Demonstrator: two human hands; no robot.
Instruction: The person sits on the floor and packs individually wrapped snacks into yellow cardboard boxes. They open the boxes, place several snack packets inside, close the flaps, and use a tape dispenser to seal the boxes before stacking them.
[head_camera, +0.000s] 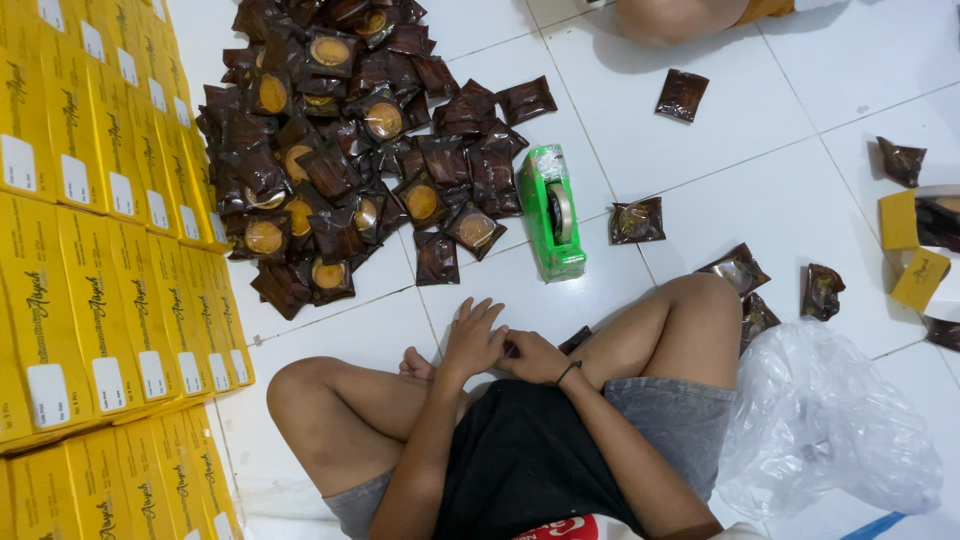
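White floor tiles (760, 200) are sat on, legs crossed, so that everything can be reached without getting up. The left hand (472, 340) is laid flat over the ankles with its fingers spread and loose; nothing is held in it. The right hand (530, 356) is tucked against it, fingers curled in. A dark corner (576, 340) is peeking out beside it at about three o'clock, maybe a packet, but it cannot be told if it is gripped.

The big pile of brown packets (350, 150) is heaped at eleven o'clock from the hands, well within an arm's stretch. Round golden cakes can be seen through some of the wrappers. The green tape holder (551, 212) is stood at one o'clock, just beside the pile. Yellow boxes (110, 250) are stacked in tidy rows at nine o'clock. Loose packets (740, 268) are scattered at two o'clock, and a clear plastic bag (830, 420) is slumped at four o'clock.

A half-made yellow box (915, 255) is cut off at the edge. Another person's knee (665, 18) is only partly seen at twelve o'clock.
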